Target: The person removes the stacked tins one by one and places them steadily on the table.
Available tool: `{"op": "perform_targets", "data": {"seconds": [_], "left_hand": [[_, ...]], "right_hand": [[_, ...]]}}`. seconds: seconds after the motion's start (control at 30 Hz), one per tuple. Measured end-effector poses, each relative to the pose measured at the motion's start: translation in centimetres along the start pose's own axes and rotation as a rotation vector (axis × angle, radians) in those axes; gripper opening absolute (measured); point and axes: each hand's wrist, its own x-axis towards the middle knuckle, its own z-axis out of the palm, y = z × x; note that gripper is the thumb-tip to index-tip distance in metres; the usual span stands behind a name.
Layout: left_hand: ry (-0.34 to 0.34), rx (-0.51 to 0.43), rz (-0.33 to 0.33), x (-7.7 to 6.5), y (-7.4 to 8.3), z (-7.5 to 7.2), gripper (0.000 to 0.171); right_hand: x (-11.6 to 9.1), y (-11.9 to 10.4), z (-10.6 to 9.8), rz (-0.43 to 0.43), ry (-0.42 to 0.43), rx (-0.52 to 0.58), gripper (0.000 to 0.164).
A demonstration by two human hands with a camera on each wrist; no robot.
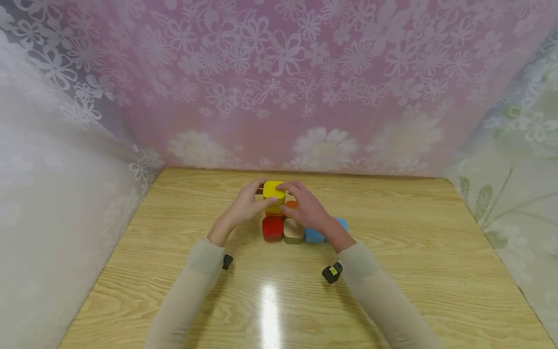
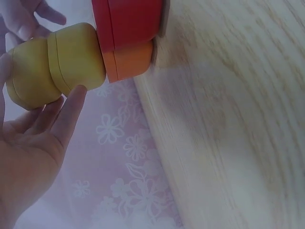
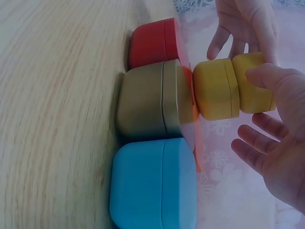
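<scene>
My left hand (image 1: pixel 245 203) and right hand (image 1: pixel 307 206) hold a yellow rounded-square tin (image 1: pixel 272 188) between them from opposite sides. It sits atop a second yellow tin (image 3: pixel 215 89), and that one rests on an orange tin (image 2: pixel 131 62). In the right wrist view, the right thumb lies against the upper yellow tin, with the other fingers spread beside it. A left fingertip (image 2: pixel 80 90) reaches the lower yellow tin. In front stand a red tin (image 1: pixel 272 228) and a gold-beige tin (image 1: pixel 294 230), side by side.
Blue tins (image 1: pixel 315 235) continue the front row to the right, partly behind the right wrist. Another orange tin (image 1: pixel 291 205) shows behind the beige one. The wooden table (image 1: pixel 414 252) meets a pink flowered curtain (image 1: pixel 279 97) at the back. Black wrist devices (image 1: pixel 332 273) hang under both sleeves.
</scene>
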Motion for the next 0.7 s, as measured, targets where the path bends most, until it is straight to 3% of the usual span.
{"op": "perform_targets", "data": {"seconds": [0.2,0.37,0.7], "left_hand": [[-0.050,0.024,0.004,0.1,-0.4,0.2,0.071],[-0.053,0.055,-0.005,0.5,-0.8,0.4,0.068],[-0.092,0.097,-0.004,0.9,-1.4,0.2,0.060]], "right_hand": [[0.1,0.1,0.2,0.008,-0.001,-0.001,0.051],[0.1,0.1,0.2,0.013,0.004,0.012,0.051],[0.4,-0.2,0.4,0.035,0.049,0.030,0.041]]}}
